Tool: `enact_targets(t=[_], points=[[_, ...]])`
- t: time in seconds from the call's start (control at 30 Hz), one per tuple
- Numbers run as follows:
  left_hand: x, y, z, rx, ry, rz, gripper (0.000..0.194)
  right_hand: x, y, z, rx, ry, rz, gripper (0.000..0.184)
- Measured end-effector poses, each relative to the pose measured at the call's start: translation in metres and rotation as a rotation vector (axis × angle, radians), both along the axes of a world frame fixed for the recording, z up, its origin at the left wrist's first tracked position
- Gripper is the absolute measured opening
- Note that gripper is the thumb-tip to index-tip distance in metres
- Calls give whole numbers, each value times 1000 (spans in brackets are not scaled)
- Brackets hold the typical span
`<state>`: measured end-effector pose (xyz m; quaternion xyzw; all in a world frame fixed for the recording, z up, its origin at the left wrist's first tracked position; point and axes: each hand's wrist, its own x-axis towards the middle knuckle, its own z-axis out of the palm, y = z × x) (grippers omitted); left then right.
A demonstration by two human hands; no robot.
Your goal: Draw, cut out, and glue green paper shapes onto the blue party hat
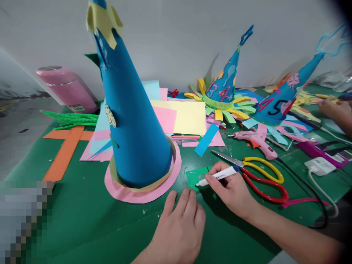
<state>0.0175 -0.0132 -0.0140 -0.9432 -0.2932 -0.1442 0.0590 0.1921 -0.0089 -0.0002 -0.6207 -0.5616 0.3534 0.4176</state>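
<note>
My right hand (233, 190) grips a white marker (221, 176) with a dark blue end, its tip touching a small green piece of paper (194, 177). Faint light outlines show on that paper, and part of it is hidden behind the hand. Flat on the table just below the paper lies my left hand (183, 223), fingers stretched out, nothing in it. Left of both hands stands a tall blue paper cone hat (134, 124) with a pink round brim (143, 197) and a yellow paper piece near its top. Scissors (261, 179) with yellow and red handles lie beyond my right hand.
A pink glue gun (255, 141) and a purple power strip (323, 153) with cords lie at right. Two decorated cone hats (224, 86) stand behind. Coloured paper sheets (189, 115), orange strips (64, 156), green pipe cleaners (71, 119) and a pink bottle (70, 91) are leftward. Another person's hand (334, 110) is far right.
</note>
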Motion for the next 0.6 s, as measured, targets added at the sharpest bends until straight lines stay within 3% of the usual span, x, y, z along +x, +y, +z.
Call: enact_targets(t=[0.6], points=[[1, 1, 1, -12, -35, 12, 19, 2, -1, -1, 12, 13, -1, 19]])
